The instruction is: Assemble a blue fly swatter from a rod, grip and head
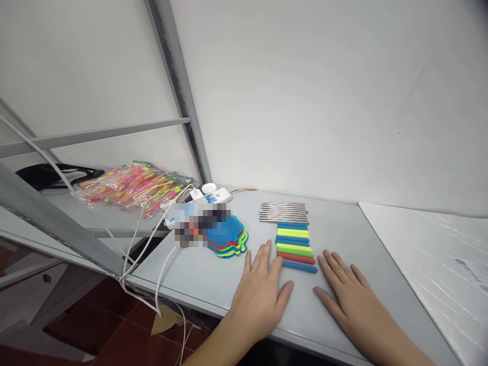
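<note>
My left hand [261, 291] lies flat, fingers spread, on the grey tabletop just left of a column of coloured plastic handles [294, 249]. On the other side of that column rests my right hand [348, 292], also spread and holding nothing. The handles are blue, yellow, green and red tubes laid side by side, the front blue one slightly askew. Behind them lies a row of thin silver metal rods [284, 211]. Left of the handles is a stack of flat mesh fly swatter heads [232, 231] in blue, red, green and yellow, partly covered by a blurred patch.
White power strips [221, 196] with a plugged-in adapter and white cables [159, 284] sit at the back left. Clear bags of colourful items [129, 185] lie beyond the metal frame post [186, 96]. A plastic-wrapped white panel [423, 249] covers the right side.
</note>
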A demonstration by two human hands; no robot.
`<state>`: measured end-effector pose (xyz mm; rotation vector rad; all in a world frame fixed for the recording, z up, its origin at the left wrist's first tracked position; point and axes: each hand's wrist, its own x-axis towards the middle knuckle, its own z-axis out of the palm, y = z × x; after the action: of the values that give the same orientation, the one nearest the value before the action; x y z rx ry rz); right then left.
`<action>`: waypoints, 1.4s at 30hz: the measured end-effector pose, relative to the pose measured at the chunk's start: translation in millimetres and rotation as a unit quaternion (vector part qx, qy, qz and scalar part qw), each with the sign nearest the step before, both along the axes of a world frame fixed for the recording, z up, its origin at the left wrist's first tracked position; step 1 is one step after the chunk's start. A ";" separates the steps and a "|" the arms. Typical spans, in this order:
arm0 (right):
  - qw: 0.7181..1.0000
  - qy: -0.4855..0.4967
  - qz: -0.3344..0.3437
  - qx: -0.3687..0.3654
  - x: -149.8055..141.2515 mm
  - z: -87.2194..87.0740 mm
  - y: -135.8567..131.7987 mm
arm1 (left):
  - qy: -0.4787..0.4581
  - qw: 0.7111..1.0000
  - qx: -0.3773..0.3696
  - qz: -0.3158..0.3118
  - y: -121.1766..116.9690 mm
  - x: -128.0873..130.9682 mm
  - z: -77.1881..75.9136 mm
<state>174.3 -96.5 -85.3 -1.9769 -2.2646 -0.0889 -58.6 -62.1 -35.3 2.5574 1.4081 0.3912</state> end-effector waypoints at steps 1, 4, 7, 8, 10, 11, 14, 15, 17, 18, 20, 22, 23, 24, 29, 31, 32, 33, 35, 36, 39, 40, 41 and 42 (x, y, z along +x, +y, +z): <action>1.000 0.002 0.000 -0.007 0.8 1.6 -0.3 | -0.002 1.000 0.001 0.000 -0.4 -0.3 -0.4; 0.999 0.015 0.013 -0.037 7.2 14.1 -0.7 | -0.009 1.000 -0.001 0.005 -1.2 -1.4 -2.8; 0.997 0.036 0.018 -0.071 14.8 43.6 6.5 | -0.015 1.000 -0.004 0.009 -0.9 -2.0 -4.6; 0.996 0.045 0.014 -0.078 15.7 56.5 13.0 | -0.016 1.000 -0.005 0.009 -0.6 -2.0 -4.7; 0.995 0.062 0.012 -0.071 13.0 83.2 35.1 | -0.018 1.000 -0.007 0.009 -0.1 -2.1 -4.5; 0.996 0.067 0.016 -0.063 9.3 95.1 51.0 | -0.020 1.000 -0.008 0.009 0.2 -2.1 -4.5; 0.997 0.045 0.052 -0.038 -9.4 116.5 114.4 | -0.034 0.999 -0.005 0.010 0.7 -2.9 -6.5; 0.997 0.040 0.063 -0.036 -16.8 118.1 138.2 | -0.039 0.999 -0.005 0.009 0.9 -3.3 -8.1; 0.995 0.036 0.082 -0.035 -30.9 114.8 184.1 | -0.046 0.999 -0.010 0.006 1.6 -4.0 -12.7; 0.994 0.036 0.093 -0.040 -37.0 111.2 204.5 | -0.050 0.999 -0.012 0.004 2.2 -4.3 -15.5; 0.990 0.039 0.121 -0.055 -45.9 102.9 237.8 | -0.060 0.998 -0.012 -0.004 3.9 -4.4 -21.4; 0.984 0.045 0.151 -0.078 -50.1 95.9 260.6 | -0.073 0.997 -0.008 -0.016 6.2 -3.9 -26.5; 0.981 0.049 0.165 -0.093 -50.6 93.2 268.5 | -0.081 0.996 -0.009 -0.021 7.4 -3.4 -28.5; 0.977 0.053 0.176 -0.110 -50.2 91.1 274.7 | -0.089 0.996 -0.012 -0.024 8.6 -2.9 -30.0; 0.963 0.063 0.199 -0.171 -44.1 85.2 290.6 | -0.185 0.981 -0.046 -0.032 12.6 -2.2 -32.7; 0.961 0.063 0.201 -0.180 -42.9 84.1 293.9 | -0.287 0.955 -0.064 -0.049 12.0 -3.3 -31.3; 0.960 0.063 0.202 -0.184 -42.8 83.7 295.3 | -0.349 0.932 -0.080 -0.059 11.0 -3.5 -29.8; 0.959 0.062 0.203 -0.187 -42.9 83.4 296.4 | -0.412 0.903 -0.100 -0.065 9.6 -3.0 -27.5; 0.958 0.062 0.206 -0.190 -43.8 82.8 298.2 | -0.522 0.837 -0.153 -0.063 5.6 1.1 -21.7; 0.957 0.062 0.208 -0.191 -44.3 82.5 298.9 | -0.564 0.803 -0.184 -0.052 3.4 4.9 -18.6; 0.958 0.062 0.208 -0.187 -46.0 81.7 299.9 | -0.646 0.709 -0.283 0.001 -2.3 21.2 -11.9; 0.959 0.062 0.206 -0.184 -46.6 81.6 299.8 | -0.662 0.687 -0.301 0.020 -3.4 27.1 -10.7; 0.960 0.063 0.203 -0.181 -47.0 81.7 299.6 | -0.672 0.673 -0.307 0.038 -4.1 32.6 -9.9; 0.962 0.065 0.199 -0.177 -47.5 82.0 299.1 | -0.677 0.669 -0.302 0.052 -4.4 37.5 -9.3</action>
<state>126.8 202.6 -3.3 -1.5509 -2.6783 0.5035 -21.1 -66.5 -44.6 0.9894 0.7676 1.2199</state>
